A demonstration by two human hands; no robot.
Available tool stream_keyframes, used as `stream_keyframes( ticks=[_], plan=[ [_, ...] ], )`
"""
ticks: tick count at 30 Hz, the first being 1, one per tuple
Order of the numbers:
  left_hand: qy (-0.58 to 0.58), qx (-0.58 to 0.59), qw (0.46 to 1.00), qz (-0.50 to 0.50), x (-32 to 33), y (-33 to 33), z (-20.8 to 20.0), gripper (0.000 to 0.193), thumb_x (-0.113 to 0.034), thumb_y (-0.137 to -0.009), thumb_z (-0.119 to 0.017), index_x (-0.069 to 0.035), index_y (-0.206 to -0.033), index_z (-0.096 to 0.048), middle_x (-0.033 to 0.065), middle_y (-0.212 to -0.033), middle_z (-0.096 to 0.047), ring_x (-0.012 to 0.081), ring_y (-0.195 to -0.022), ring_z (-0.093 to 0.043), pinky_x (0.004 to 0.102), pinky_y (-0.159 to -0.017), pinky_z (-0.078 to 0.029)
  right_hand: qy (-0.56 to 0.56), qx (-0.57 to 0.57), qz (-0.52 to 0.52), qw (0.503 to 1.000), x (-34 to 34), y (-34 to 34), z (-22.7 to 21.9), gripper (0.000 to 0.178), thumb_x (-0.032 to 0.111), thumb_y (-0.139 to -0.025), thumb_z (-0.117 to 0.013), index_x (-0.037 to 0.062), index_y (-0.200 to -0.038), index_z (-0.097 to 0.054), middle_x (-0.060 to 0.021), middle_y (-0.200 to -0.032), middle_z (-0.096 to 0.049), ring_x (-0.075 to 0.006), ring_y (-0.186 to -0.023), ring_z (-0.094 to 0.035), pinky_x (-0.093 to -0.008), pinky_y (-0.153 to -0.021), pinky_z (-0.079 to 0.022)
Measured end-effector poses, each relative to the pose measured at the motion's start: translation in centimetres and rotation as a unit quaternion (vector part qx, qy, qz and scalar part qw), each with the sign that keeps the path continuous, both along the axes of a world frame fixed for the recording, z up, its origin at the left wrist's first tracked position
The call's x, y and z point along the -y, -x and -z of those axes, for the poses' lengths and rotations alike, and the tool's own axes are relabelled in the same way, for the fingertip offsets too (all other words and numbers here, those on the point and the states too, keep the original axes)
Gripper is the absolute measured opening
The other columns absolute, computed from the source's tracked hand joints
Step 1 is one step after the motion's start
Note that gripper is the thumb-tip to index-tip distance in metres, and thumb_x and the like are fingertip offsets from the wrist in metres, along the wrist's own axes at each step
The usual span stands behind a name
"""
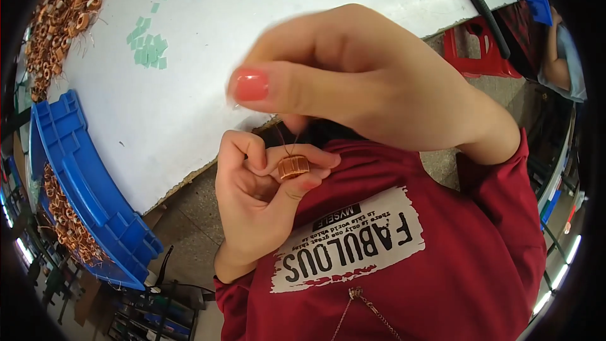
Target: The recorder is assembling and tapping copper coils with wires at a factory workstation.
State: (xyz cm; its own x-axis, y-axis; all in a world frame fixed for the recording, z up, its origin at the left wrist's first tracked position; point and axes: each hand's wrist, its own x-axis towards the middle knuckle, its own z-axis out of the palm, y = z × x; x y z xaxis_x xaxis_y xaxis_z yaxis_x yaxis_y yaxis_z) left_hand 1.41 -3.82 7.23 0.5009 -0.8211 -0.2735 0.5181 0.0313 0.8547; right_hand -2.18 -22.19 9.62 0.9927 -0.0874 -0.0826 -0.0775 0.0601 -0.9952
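The left hand [262, 196] pinches a small copper coil [294, 166] between thumb and curled forefinger, its fingers closed snugly round it so the wound ring sits steady and its upper face is exposed. Held this way, off the table and close in front of the red shirt [404, 265], the coil is probably being kept still so that fine work can be done on its lead. The right hand [366, 79] hangs just above it, fingers drawn together in a narrow pinch with the painted thumbnail facing out; a thin wire [285, 142] runs from the coil up towards those fingertips, and they appear to be gripping its end, though the contact itself is hidden behind the thumb. The coil therefore lies directly below the right hand and rests in the left, out past the near edge of the white table [252, 0]. Along the table's far left edge lies a heap of similar copper coils [60, 19], and near it a scatter of small green squares [148, 47]. Against the table's left side a blue plastic bin [82, 183] holds more coils. Beyond the table's right end stands a red stool [480, 50], and another person's arm [558, 66] shows at the picture's rim.
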Motion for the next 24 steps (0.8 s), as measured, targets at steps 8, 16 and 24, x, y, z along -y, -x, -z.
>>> stream_keyframes(
  ticks=[8,16,24],
  plan=[
    [0.118,-0.155,0.974,-0.113,-0.6,-0.9,1.1,0.034,-0.013,-0.091,-0.062,-0.007,-0.099,-0.029,0.0198,-0.096,-0.063,0.032,-0.092,-0.066,0.0303,-0.073,-0.057,-0.022,0.038,-0.001,0.999,-1.5,2.5,2.3,0.023,0.006,-0.088,-0.059,0.0,-0.11,-0.057,-0.0043,-0.077,-0.058,-0.0074,-0.062,-0.046,-0.0212,-0.056,-0.037],
    [0.193,-0.241,0.945,-0.111,-1.7,-0.7,1.7,0.028,-0.015,-0.093,-0.057,-0.009,-0.1,-0.03,0.0177,-0.101,-0.062,0.0318,-0.097,-0.063,0.0346,-0.084,-0.051,0.321,0.22,-0.002,0.921,-2.4,3.7,3.3,0.016,0.0,-0.082,-0.063,-0.0029,-0.098,-0.06,-0.004,-0.073,-0.056,-0.0133,-0.057,-0.045,-0.0243,-0.058,-0.04],
    [0.214,-0.15,0.94,-0.219,-0.9,0.3,1.2,0.029,-0.008,-0.088,-0.058,-0.012,-0.099,-0.032,0.0172,-0.102,-0.063,0.033,-0.112,-0.054,0.0411,-0.1,-0.035,0.386,0.295,-0.003,0.874,-3.9,4.5,4.8,0.01,0.0,-0.078,-0.066,-0.0028,-0.086,-0.062,-0.0044,-0.072,-0.057,-0.0156,-0.055,-0.045,-0.0261,-0.059,-0.041]
  ],
)
